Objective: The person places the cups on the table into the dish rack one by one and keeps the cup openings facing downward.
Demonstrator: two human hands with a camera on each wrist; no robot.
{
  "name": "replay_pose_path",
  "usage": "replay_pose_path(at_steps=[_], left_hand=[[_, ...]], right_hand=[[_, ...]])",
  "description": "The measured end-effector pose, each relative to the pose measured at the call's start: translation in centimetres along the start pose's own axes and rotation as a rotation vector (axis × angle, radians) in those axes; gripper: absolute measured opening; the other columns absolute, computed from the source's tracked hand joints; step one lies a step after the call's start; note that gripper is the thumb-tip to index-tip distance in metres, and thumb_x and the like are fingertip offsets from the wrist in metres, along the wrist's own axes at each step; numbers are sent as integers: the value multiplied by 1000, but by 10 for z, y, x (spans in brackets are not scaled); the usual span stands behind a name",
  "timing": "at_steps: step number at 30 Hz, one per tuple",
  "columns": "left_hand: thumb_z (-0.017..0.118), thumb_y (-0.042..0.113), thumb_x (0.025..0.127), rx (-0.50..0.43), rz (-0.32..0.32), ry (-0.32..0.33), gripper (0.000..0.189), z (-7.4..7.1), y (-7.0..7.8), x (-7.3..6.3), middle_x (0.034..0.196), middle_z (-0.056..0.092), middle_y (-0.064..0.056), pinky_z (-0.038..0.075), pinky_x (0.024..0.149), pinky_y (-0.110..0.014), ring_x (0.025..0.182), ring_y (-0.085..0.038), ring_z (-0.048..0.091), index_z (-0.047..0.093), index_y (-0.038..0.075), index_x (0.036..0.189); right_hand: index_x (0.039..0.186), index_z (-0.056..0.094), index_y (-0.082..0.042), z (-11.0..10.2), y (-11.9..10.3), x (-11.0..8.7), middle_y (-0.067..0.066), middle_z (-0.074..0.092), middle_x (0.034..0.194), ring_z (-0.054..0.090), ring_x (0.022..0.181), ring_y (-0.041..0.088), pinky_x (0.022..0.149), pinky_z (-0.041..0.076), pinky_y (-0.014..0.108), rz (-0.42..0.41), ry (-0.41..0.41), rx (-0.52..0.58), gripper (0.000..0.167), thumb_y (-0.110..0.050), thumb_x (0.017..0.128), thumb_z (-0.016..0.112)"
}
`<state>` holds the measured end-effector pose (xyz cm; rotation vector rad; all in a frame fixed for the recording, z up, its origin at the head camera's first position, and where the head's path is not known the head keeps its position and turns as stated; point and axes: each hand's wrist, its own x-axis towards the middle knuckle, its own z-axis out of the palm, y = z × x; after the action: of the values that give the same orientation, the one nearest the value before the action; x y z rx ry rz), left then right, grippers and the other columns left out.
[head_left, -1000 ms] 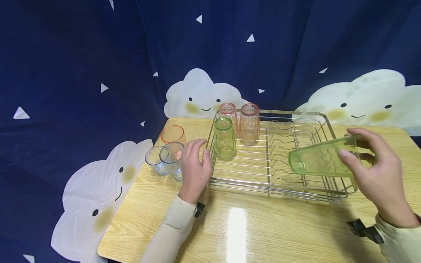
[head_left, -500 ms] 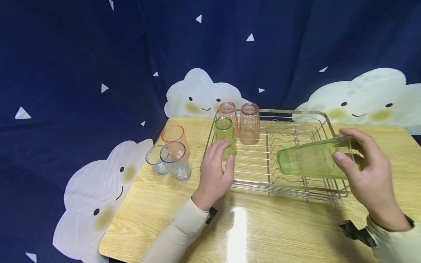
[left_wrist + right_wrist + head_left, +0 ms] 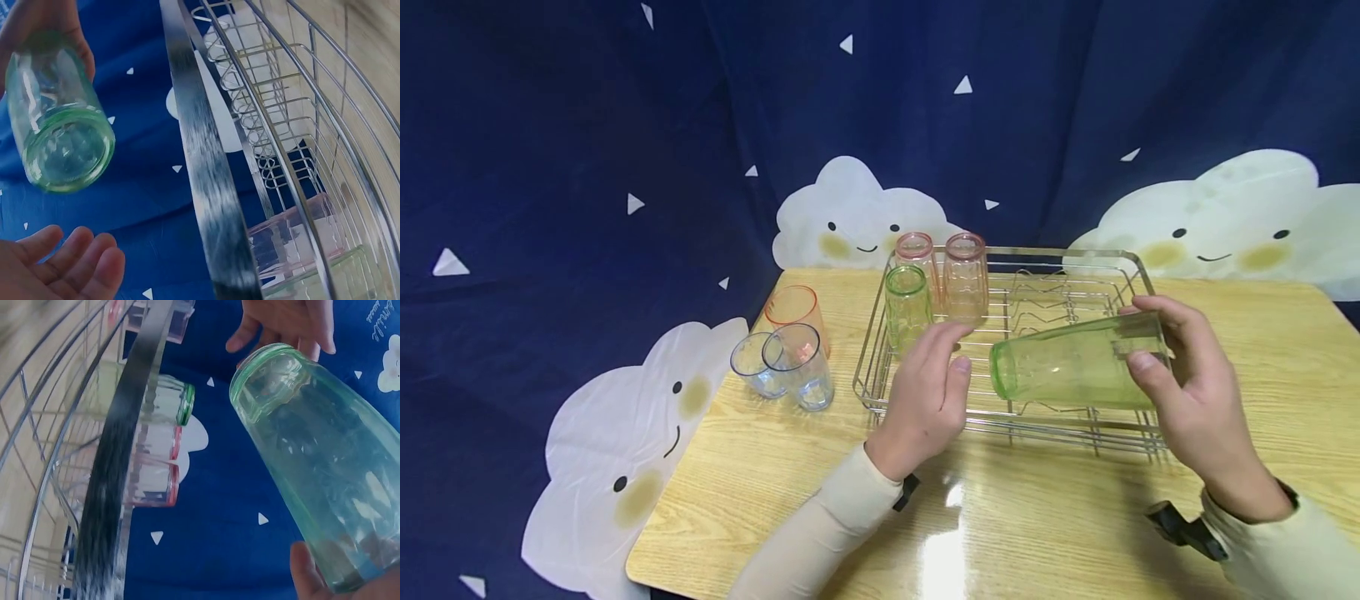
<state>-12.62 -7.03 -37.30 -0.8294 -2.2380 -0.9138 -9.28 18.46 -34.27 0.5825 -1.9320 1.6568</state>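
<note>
My right hand (image 3: 1195, 392) grips a green glass (image 3: 1075, 362) near its rim end, above the right half of the wire dish rack (image 3: 1052, 429). The glass lies nearly sideways, its base toward my left hand (image 3: 928, 392). That left hand hovers over the rack's front left, fingers apart from the glass and loosely bent. In the left wrist view the glass base (image 3: 69, 150) faces the bare left fingers (image 3: 81, 262). Another green glass (image 3: 907, 308) stands upside down in the rack, in front of two upside-down pink glasses (image 3: 966, 279).
Left of the rack, an orange-rimmed glass (image 3: 797, 308) and two blue glasses (image 3: 808, 375) stand upright on the wooden table (image 3: 737, 517). Behind the table hangs a dark blue curtain (image 3: 925, 125) with clouds and triangles.
My right hand has carried the green glass leftward over the rack. My left hand has moved right, from beside the blue glasses to the rack's front, nearing the glass.
</note>
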Motion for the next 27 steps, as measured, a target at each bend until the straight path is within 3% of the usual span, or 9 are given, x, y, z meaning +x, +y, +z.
replay_pose_path(at_steps=[7,11,19,22,27], left_hand=[[19,40,106,-4,8,-115,58,4,2,-3,133,61,-12,54,95,-32,114,-23,63,48,1,138],[12,52,104,-24,-17,-196,70,5,4,-4,141,57,-13,50,104,-35,127,-24,58,41,2,144],[9,59,103,-76,-65,-273,75,5,2,-9,149,48,-13,48,107,-36,134,-25,53,31,5,150],[8,64,101,-98,-61,-298,78,3,1,-10,153,45,-11,49,105,-35,133,-24,54,27,9,153],[13,74,96,-105,-70,-365,84,-2,-1,-13,156,42,-9,55,93,-35,121,-22,61,16,17,158]], right_hand=[[140,43,8,8,7,0,2,58,128,53,118,10,96,40,14,-56,-54,-19,44,5,97,41],[140,44,5,13,8,0,-1,58,128,51,120,10,100,36,14,-58,-68,-51,41,0,100,39],[141,43,3,17,6,-4,-1,59,125,50,120,9,99,36,16,93,-56,-79,42,-15,104,40],[141,45,2,16,9,-4,-1,60,126,50,122,10,102,35,15,117,-63,-8,41,-17,104,40],[140,44,3,12,17,-3,4,60,130,50,124,12,104,33,17,33,-127,232,39,-11,104,38]])
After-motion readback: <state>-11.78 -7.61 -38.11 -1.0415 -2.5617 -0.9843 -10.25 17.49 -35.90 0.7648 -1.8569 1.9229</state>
